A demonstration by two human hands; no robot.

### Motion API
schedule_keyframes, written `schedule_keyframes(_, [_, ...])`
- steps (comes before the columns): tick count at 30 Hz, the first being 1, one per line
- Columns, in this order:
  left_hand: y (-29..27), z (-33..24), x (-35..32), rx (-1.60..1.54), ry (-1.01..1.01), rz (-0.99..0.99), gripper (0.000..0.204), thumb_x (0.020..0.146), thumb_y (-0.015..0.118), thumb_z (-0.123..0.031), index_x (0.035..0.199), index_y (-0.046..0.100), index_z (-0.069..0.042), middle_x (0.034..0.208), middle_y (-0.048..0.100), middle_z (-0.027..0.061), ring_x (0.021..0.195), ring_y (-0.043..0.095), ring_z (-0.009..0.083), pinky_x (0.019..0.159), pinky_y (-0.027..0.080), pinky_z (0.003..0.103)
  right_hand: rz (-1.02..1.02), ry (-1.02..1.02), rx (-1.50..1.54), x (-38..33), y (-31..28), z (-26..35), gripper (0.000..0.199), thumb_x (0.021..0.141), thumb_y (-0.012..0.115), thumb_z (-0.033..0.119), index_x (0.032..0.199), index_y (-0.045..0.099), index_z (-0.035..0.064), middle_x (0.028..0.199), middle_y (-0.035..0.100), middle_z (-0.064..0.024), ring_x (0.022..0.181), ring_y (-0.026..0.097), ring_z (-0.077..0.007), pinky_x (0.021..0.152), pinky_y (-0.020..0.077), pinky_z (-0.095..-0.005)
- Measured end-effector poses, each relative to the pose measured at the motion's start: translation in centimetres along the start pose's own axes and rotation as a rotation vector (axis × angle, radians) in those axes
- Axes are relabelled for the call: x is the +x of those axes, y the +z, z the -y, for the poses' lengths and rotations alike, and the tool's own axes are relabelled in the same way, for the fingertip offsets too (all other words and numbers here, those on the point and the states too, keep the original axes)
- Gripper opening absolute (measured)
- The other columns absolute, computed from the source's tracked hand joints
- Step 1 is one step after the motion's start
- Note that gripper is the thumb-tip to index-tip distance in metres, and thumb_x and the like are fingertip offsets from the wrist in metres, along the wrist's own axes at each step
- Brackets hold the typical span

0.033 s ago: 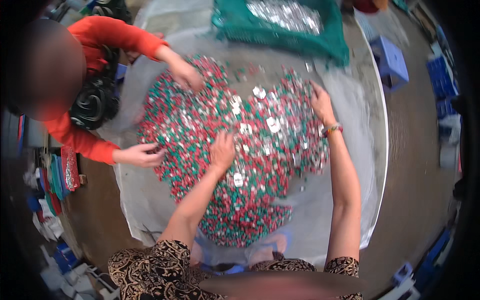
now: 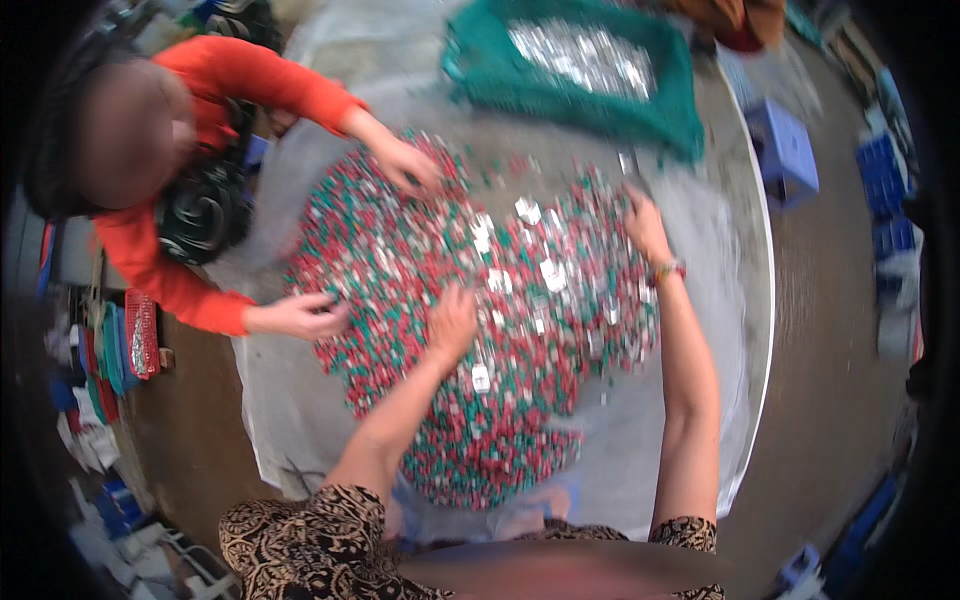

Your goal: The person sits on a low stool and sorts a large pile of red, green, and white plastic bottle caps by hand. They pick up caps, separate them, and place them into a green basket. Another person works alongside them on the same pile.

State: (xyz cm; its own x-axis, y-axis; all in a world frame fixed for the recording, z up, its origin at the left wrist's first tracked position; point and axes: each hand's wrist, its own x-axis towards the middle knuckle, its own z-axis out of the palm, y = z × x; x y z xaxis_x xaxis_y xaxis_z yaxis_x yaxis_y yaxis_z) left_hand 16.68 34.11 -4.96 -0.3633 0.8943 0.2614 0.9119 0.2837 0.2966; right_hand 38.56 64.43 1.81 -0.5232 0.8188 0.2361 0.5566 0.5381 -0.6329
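A broad heap of small red, green and whitish pieces (image 2: 500,430) covers the middle of the table (image 2: 690,460); their exact kind is too blurred to make out. Shiny silver flat pieces (image 2: 553,275) lie scattered over its middle and right. My left hand (image 2: 453,320) rests on the centre of the heap, fingers bent down and smeared by motion. At the heap's far right edge is my right hand (image 2: 648,230), a beaded bracelet on its wrist. Its fingers reach toward a small shiny piece (image 2: 627,162); whether they grip anything is hidden by blur.
Across the heap's left side, a person in orange sleeves (image 2: 270,80) has both hands at the pieces. A green basket (image 2: 560,100) with silver pieces stands at the far edge. Right of the table is a blue-violet stool (image 2: 785,155); a red basket (image 2: 142,330) stands at the left.
The whole scene has slid slightly down in the view. The other person's upper hand has shifted a little right, its fingers now more stretched out. My hands stay in nearly the same places on the heap.
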Motion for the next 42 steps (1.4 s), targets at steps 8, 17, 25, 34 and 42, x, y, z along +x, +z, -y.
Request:
schedule_keyframes(8, [-3.4, -1.4, 2.8, 0.022, 0.288, 0.088, 0.032, 0.082, 0.05, -0.02, 0.113, 0.055, -0.011, 0.103, 0.051, 0.0134, 0.097, 0.049, 0.0325, 0.083, 0.043, 0.046, -0.019, 0.055, -0.402, 13.2, 4.8, -10.4, 0.015, 0.071, 0.052, -0.001, 0.083, 0.061, -0.0036, 0.087, 0.062, -0.0273, 0.085, 0.06, -0.0419, 0.075, 0.0493, -0.0478])
schedule_keyframes(17, [0.1, -6.8, 7.2, 0.483, 1.624, 0.114, 0.053, 0.082, 0.051, -0.044, 0.131, 0.044, -0.025, 0.134, 0.037, 0.005, 0.128, 0.029, 0.0267, 0.1, 0.029, 0.049, 0.221, 0.052, -0.637, 8.8, 4.5, -7.7, 0.044, 0.075, 0.048, -0.005, 0.118, 0.051, 0.0024, 0.096, 0.06, -0.0254, 0.087, 0.06, -0.0374, 0.076, 0.0493, -0.0449])
schedule_keyframes(25, [-2.8, -2.3, 4.2, 0.027, 0.931, 0.291, 0.05, 0.081, 0.051, -0.03, 0.131, 0.046, -0.025, 0.117, 0.044, 0.0097, 0.109, 0.042, 0.0275, 0.084, 0.04, 0.044, 0.074, -0.477, -0.4, -5.5, -10.1, 7.7, 0.072, 0.075, 0.045, -0.009, 0.142, 0.028, 0.0081, 0.114, 0.057, -0.0202, 0.091, 0.059, -0.035, 0.083, 0.0474, -0.0436])
schedule_keyframes(34, [-8.4, 1.4, -6.1, 0.11, 0.415, 0.448, 0.052, 0.081, 0.051, -0.015, 0.131, 0.048, -0.026, 0.098, 0.052, 0.0149, 0.088, 0.056, 0.0284, 0.067, 0.052, 0.039, 0.16, 0.935, 0.933, -25.7, -20.8, 14.1, 0.042, 0.078, 0.047, 0.007, 0.119, 0.055, 0.0003, 0.066, 0.041, 0.003, 0.058, 0.04, -0.0071, 0.053, 0.0379, -0.022])
schedule_keyframes(42, [-11.1, -2.7, -6.0, -0.236, 0.12, 0.102, 0.045, 0.089, 0.054, -0.036, 0.124, 0.048, -0.008, 0.108, 0.06, 0.0198, 0.099, 0.058, 0.0379, 0.082, 0.046, 0.046, 0.292, 0.519, 0.559, -23.4, -11.6, 8.7, 0.055, 0.087, 0.055, 0.027, 0.133, 0.039, 0.0016, 0.071, 0.055, -0.0034, 0.058, 0.052, -0.0159, 0.056, 0.0437, -0.0305])
